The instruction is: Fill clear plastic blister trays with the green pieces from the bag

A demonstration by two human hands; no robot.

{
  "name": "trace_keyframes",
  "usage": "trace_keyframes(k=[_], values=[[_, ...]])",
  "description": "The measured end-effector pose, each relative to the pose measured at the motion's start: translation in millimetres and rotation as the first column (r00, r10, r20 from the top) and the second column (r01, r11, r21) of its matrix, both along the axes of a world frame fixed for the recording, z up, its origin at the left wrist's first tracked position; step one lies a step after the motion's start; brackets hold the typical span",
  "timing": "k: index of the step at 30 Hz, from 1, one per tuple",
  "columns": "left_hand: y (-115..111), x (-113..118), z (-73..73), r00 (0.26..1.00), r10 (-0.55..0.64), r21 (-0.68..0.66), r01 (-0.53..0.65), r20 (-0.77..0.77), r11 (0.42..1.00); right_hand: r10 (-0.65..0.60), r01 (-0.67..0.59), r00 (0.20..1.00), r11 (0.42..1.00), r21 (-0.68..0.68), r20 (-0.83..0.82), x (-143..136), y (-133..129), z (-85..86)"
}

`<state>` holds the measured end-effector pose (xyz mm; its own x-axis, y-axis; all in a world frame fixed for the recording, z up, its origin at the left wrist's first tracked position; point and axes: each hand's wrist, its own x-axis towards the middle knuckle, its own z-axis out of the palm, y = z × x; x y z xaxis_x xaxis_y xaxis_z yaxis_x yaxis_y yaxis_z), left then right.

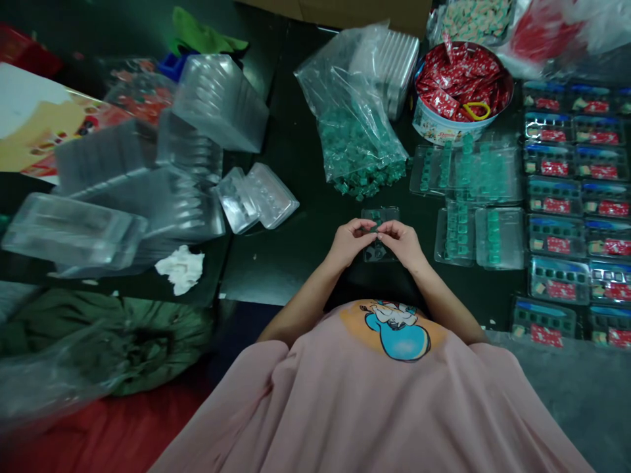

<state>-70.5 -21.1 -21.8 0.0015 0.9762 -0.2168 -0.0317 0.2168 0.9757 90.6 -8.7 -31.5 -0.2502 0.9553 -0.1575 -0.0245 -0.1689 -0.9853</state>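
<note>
My left hand (351, 243) and my right hand (401, 242) meet fingertip to fingertip over a clear plastic tray (389, 214) lying on the dark table. Both are closed in a pinch. Small green plastic pieces (375, 217) show right at the fingertips, within the tray; my fingers partly hide them. Just beyond, a clear bag (345, 85) lies with its mouth towards me, and a heap of loose green pieces (367, 180) shows there. To the right of my hands are clear trays with rows of green pieces (458, 230), several of them overlapping.
Stacked clear trays (162, 197) and a crumpled white tissue (181, 269) lie at the left. A round tin (434, 126) at the back holds red patterned packets (458, 82) and yellow-handled scissors (477, 110). Rows of filled packs (557, 236) line the right side.
</note>
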Motion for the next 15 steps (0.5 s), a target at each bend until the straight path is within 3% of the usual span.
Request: trace_keyframes(k=[7, 15], values=[[-5, 1, 6.8, 0.914, 0.008, 0.253, 0.104, -0.405, 0.962, 0.002, -0.008, 0.995, 0.998, 0.063, 0.097, 3, 0, 2.0], [-6, 11, 8.5, 0.845, 0.076, 0.299, 0.102, -0.529, 0.949, -0.098, 0.048, 0.963, 0.98, 0.194, 0.253, -4, -2, 6.3]])
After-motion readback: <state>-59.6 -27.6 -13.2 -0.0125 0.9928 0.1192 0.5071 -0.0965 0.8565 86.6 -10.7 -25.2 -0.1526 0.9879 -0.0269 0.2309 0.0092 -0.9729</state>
